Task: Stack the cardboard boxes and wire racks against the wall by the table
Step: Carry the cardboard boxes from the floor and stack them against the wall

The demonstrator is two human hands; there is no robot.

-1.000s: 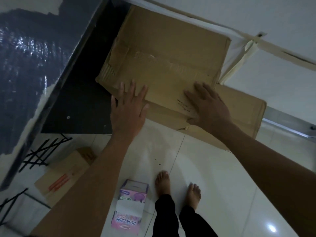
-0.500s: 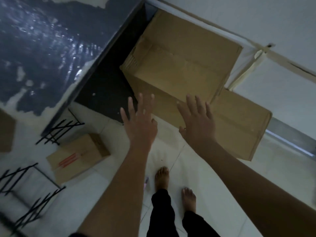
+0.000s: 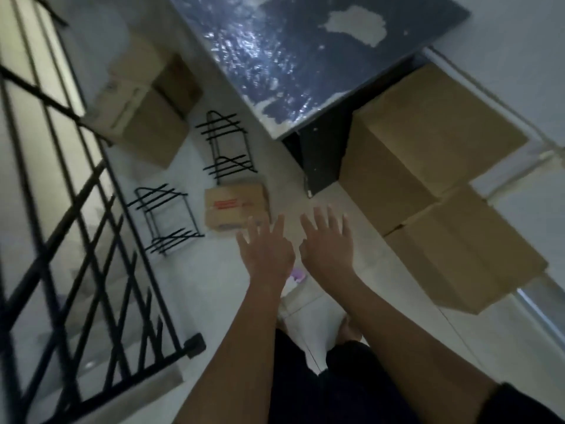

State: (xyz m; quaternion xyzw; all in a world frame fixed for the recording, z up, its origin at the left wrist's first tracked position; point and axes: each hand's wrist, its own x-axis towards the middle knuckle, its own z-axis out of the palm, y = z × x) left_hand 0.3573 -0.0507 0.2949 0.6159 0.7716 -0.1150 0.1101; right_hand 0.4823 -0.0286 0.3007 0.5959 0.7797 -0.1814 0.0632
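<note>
Beside the dark, paint-flaked table (image 3: 293,56), we hold both hands out over the pale tiled floor (image 3: 214,301), the left hand (image 3: 269,252) and right hand (image 3: 328,246) side by side, nearly touching at the thumbs, fingers (image 3: 319,218) spread, released and holding nothing. Right of the table, two large cardboard boxes stand against the white wall (image 3: 519,41): the upper box (image 3: 428,133) sits partly tucked under the table's edge, and the lower box (image 3: 464,255) lies just beside it, touching it, nearer to us. Just below the table's near corner, a small cardboard box (image 3: 237,206) with red printing lies on the floor, its near edge hidden behind our left fingers. Left of that small box stand two black wire racks, one rack (image 3: 224,148) close to the table's edge and the second rack (image 3: 163,218) farther from the table. Beyond them, left of the table, a further cardboard box (image 3: 143,108) rests on the floor with a flap open. Farthest from the table, a black metal grille (image 3: 76,255) fills the left side. Below our hands a small pink item (image 3: 298,275) shows on the floor, too blurred for us to identify, and our dark trouser legs (image 3: 336,387) show lower still.
</note>
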